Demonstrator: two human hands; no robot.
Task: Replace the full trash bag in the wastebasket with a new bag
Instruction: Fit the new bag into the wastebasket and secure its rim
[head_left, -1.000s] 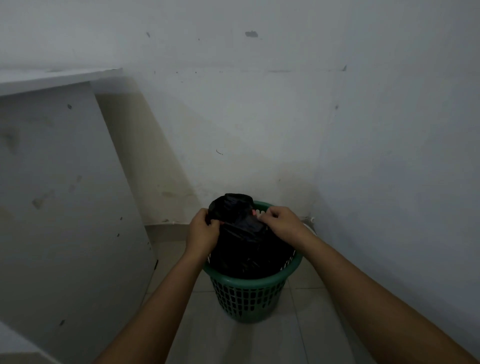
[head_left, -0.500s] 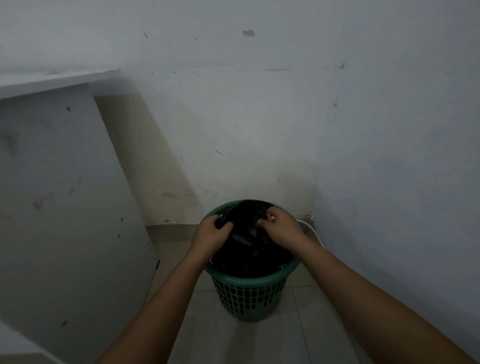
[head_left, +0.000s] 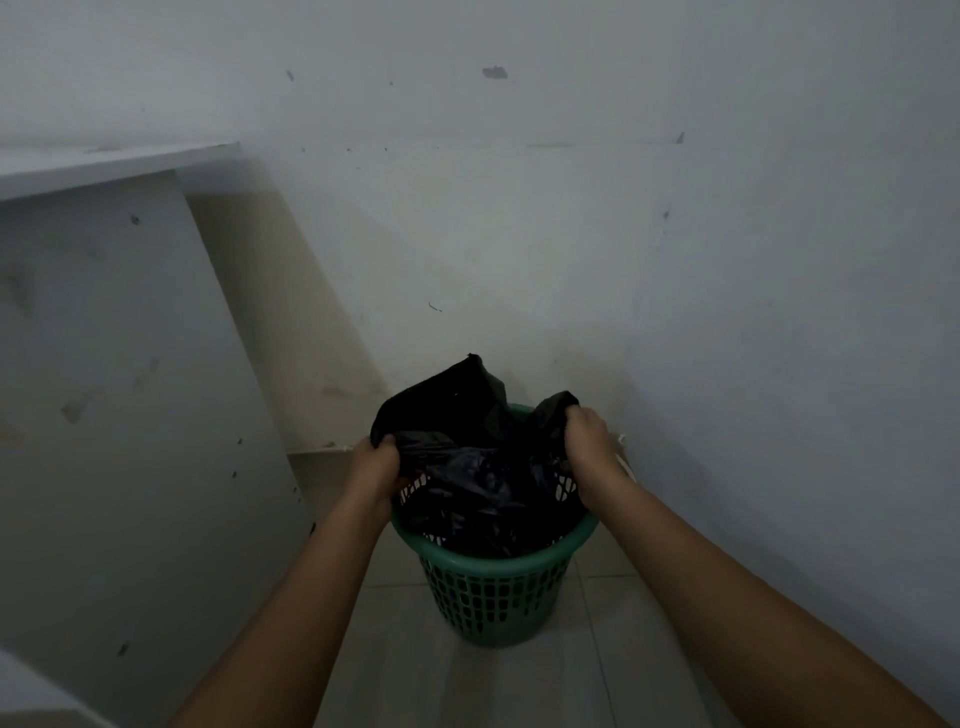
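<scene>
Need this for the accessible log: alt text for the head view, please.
Two bare hands, left hand and right hand, grip the black trash bag at opposite sides of its mouth over a green mesh wastebasket, which stands on a tiled floor in a dim corner of white walls.

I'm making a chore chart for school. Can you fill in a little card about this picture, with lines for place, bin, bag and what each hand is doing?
place: tiled floor in a corner of pale walls
bin: green wastebasket with lattice sides, standing upright
bag: black trash bag in the wastebasket, its top pulled up above the rim
left hand: grips the bag's left edge
right hand: grips the bag's right edge
</scene>
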